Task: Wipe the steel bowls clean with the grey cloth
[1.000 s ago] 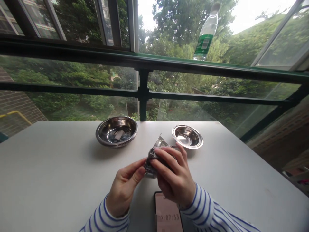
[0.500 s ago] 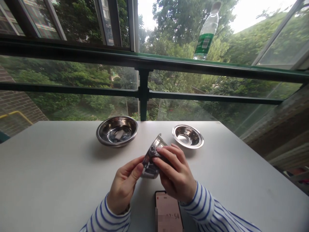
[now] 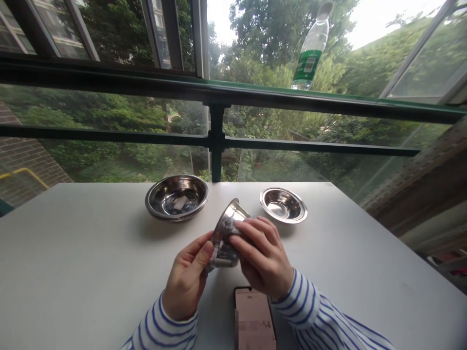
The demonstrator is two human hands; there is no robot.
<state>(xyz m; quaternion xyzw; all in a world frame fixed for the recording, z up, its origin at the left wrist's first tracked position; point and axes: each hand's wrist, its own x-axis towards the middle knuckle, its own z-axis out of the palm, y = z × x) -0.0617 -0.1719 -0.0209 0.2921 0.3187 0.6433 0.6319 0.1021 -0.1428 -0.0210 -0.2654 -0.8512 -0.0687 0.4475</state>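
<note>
My left hand (image 3: 188, 279) pinches the rim of a small shiny metal bowl (image 3: 233, 210), thumb on the near side. The bowl is tilted on its side above the table, its hollow turned toward my right hand (image 3: 264, 255). With its fingers closed, the right hand presses a grey, curly steel wool scrubber (image 3: 228, 226) against the bowl; most of the scrubber is covered by the fingers and its edge is blurred. Behind the hands, a wide metal bowl (image 3: 153, 210) stands at the left and a smaller metal bowl (image 3: 301, 214) at the right.
A phone (image 3: 254, 316) with a lit screen lies on the white table (image 3: 91, 272), just below my right hand. Beyond the table's far edge runs a dark green railing (image 3: 109, 78) with glass panels. On that railing stands a plastic bottle (image 3: 308, 61) with a green label.
The bowl in my hands has turned slightly and shifted a little left. My right hand and the scrubber have moved slightly left with it. The other bowls stay in place.
</note>
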